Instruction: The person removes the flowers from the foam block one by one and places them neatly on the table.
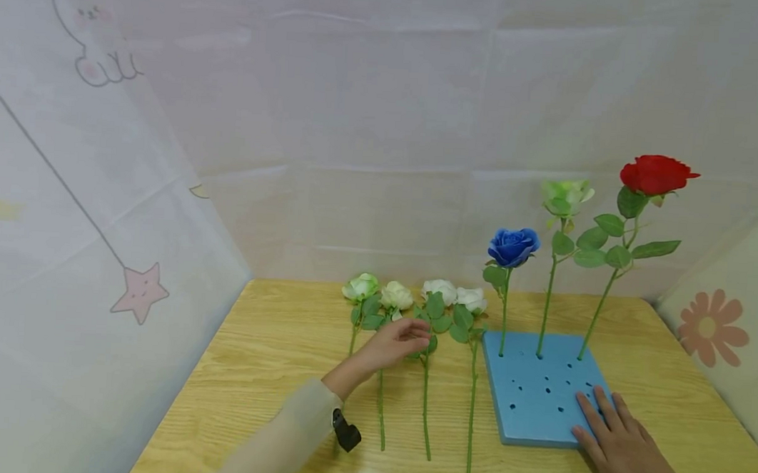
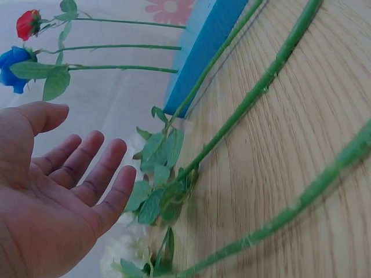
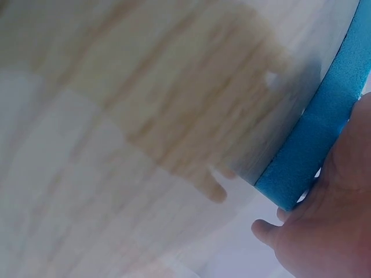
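Bare bench (image 1: 217, 378) leaves room to pass on the left. Mid-bench, four lying flowers (image 1: 428, 410) block low passage, the left hand (image 1: 396, 343) above them. A narrow lane separates them from the blue block (image 1: 536, 425), where three upright flowers (image 1: 548, 295) bar the far edge and the right hand (image 1: 628, 449) the near right corner.

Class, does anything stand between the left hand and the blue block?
Yes, low down: the rightmost lying white rose is on the table between the left hand and the blue block. A raised hand could probably pass over it. The standing blue rose rises from the block's back row.
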{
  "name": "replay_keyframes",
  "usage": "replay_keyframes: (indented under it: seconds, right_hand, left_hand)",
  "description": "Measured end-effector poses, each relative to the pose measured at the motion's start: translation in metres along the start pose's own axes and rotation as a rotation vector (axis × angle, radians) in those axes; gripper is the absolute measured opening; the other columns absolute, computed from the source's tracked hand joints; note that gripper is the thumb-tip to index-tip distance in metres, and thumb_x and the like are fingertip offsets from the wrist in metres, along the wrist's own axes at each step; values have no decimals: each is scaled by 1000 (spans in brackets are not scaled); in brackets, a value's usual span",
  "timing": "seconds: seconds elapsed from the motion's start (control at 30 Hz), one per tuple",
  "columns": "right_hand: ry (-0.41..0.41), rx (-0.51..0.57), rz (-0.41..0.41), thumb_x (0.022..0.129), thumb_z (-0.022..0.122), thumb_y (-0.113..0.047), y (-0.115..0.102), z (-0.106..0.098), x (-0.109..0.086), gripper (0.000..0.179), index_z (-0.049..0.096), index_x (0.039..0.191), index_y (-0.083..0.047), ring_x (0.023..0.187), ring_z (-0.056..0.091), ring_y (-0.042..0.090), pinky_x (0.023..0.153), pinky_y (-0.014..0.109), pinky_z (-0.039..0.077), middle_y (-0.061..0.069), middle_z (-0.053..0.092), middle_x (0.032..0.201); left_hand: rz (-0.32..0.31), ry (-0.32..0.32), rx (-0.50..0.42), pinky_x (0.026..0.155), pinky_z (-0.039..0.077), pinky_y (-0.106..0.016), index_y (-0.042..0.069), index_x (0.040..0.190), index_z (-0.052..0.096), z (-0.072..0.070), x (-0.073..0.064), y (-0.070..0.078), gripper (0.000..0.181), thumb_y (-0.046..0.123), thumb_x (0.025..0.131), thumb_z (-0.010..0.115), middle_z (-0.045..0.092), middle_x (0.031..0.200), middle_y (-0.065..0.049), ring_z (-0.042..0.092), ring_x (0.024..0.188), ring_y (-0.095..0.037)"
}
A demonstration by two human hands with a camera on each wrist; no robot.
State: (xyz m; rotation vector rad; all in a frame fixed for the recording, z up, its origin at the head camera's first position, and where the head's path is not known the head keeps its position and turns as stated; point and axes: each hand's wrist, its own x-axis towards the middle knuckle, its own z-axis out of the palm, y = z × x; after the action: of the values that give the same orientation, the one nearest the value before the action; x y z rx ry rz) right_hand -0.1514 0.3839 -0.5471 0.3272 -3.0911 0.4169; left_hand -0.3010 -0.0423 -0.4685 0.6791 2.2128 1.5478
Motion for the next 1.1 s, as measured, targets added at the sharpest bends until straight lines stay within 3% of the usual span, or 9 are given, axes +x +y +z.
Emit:
replay_keyframes:
  seconds: [0.07, 0.13, 0.23, 0.3, 0.7, 0.87, 1.1]
  right_hand:
    - [1, 15, -4, 107, 45, -49, 1, 1, -1, 71, 26, 161, -6, 150, 0, 53, 107, 76, 22, 31, 17, 163]
    - [9, 17, -19, 108, 44, -46, 1, 2, -3, 70, 24, 161, -6, 150, 0, 52, 116, 72, 4, 32, 17, 163]
    - [18, 12, -39, 108, 45, -44, 1, 3, -4, 68, 24, 161, -6, 151, 0, 52, 117, 46, -23, 32, 16, 163]
    - [23, 12, -38, 108, 45, -44, 1, 4, -4, 68, 25, 161, -6, 151, 1, 52, 111, 31, -29, 32, 16, 163]
    - [23, 63, -3, 108, 43, -46, -2, 2, -3, 68, 27, 160, -7, 151, 1, 52, 117, 45, -23, 30, 13, 164]
    - [50, 29, -24, 108, 44, -45, -3, 2, -2, 66, 28, 160, -6, 152, 1, 50, 118, 37, -24, 29, 14, 165]
    - [71, -13, -44, 109, 45, -43, -3, 3, -2, 65, 30, 159, -6, 153, 0, 47, 114, 26, -27, 28, 16, 164]
  left_hand:
    - [6, 1, 3, 102, 51, -43, 7, 144, 53, 4, 4, 2, 45, 29, 106, 58, 63, 134, -11, 59, 124, -27]
    - [1, -2, 1, 102, 51, -43, 11, 143, 54, 9, 7, 4, 42, 30, 105, 58, 64, 134, -9, 59, 123, -25]
    - [9, -10, -16, 102, 51, -46, 13, 141, 56, 15, 13, 6, 40, 30, 105, 58, 64, 133, -7, 61, 121, -23]
    - [10, -17, -25, 102, 51, -47, 14, 141, 57, 19, 17, 7, 40, 31, 105, 59, 64, 133, -6, 61, 121, -22]
    - [32, -14, -44, 97, 53, -32, 17, 140, 58, 48, 44, 18, 38, 30, 104, 61, 65, 130, -6, 63, 115, -13]
    - [39, -3, -52, 96, 54, -34, 20, 138, 59, 59, 54, 20, 36, 32, 104, 61, 67, 128, -1, 63, 112, -9]
    - [64, 24, -70, 92, 54, -28, 17, 139, 59, 73, 68, 24, 36, 27, 104, 62, 65, 132, -7, 62, 112, -9]
